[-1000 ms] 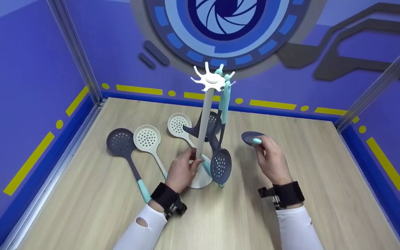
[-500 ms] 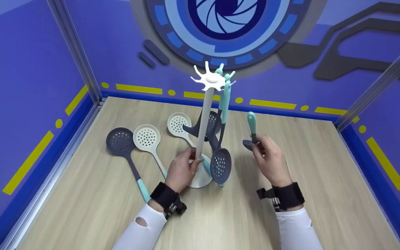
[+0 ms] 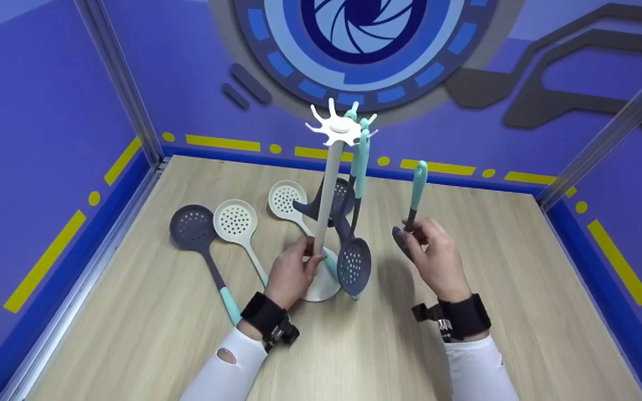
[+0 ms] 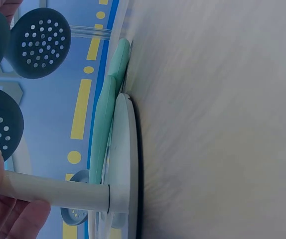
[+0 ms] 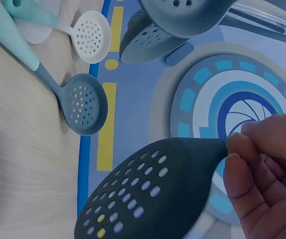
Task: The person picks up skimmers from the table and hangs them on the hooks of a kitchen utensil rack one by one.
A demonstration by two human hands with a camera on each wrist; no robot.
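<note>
Behind everything, where the blue-purple wall point(image 3: 187, 83) rises, a ringed emblem point(image 3: 363, 28) is printed above yellow dashes and dots. Below it spreads the wood-grain tabletop point(image 3: 377, 351), and on that my white rack point(image 3: 329, 189) stands upright on its round base. Several dark utensils point(image 3: 354, 266) with turquoise handles hang on the rack's right side. To its left lie a dark perforated skimmer point(image 3: 191, 225) and two white skimmers point(image 3: 236, 221), one partly behind the post.

My right hand point(image 3: 438, 259), well apart from the rack on its right, has thumb and fingers pinched on the neck of the held skimmer point(image 3: 418, 192). Its turquoise handle points up above my fingers; its dark perforated head sits low, just left of them, over the tabletop. My left hand point(image 3: 290, 273) has its fingers curled round the post, near the base.
</note>
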